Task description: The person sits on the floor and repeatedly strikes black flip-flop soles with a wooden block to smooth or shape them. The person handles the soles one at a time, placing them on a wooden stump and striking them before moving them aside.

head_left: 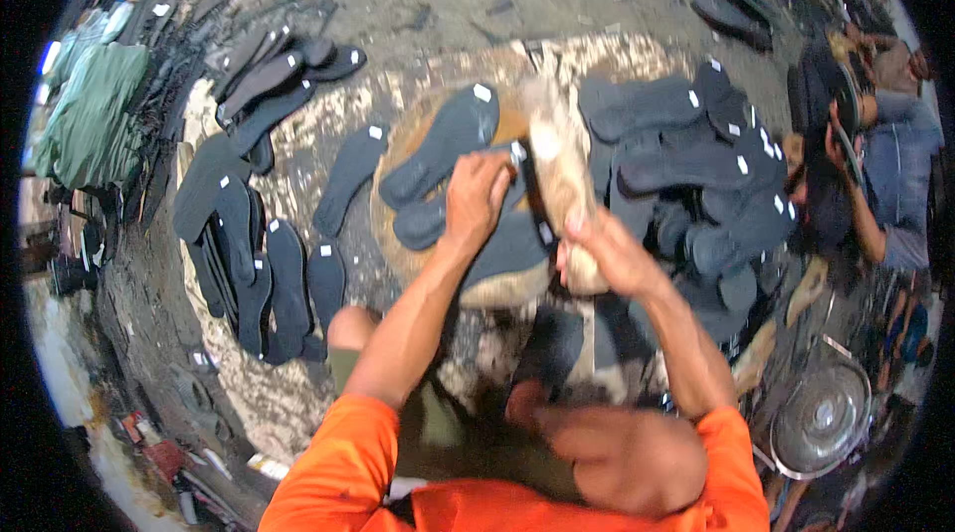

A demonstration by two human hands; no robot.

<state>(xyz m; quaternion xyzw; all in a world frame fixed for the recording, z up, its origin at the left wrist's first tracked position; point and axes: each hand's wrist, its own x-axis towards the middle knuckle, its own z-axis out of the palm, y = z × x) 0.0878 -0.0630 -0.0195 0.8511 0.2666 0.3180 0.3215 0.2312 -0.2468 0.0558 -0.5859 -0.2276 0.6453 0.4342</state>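
Note:
My right hand [612, 252] is closed around the near end of a pale shoe last [559, 169], which stands tilted with its far part blurred. To its left, my left hand [479, 196] has bent fingers closed at the edge of a dark insole [517, 179] with a white tag. Part of that insole is hidden by the fingers. Under and beside this hand lie more dark insoles, one [448, 144] farther off and another [512, 249] nearer to me. They rest on a round brown board [386, 224].
Overlapping dark insoles [686, 169] cover the right side of the worn mat, and others [288, 283] lie at the left. A metal bowl [821, 418] stands at the lower right. Another person [895, 174] sits at the far right holding a dark piece. Green cloth [95, 114] is at the left.

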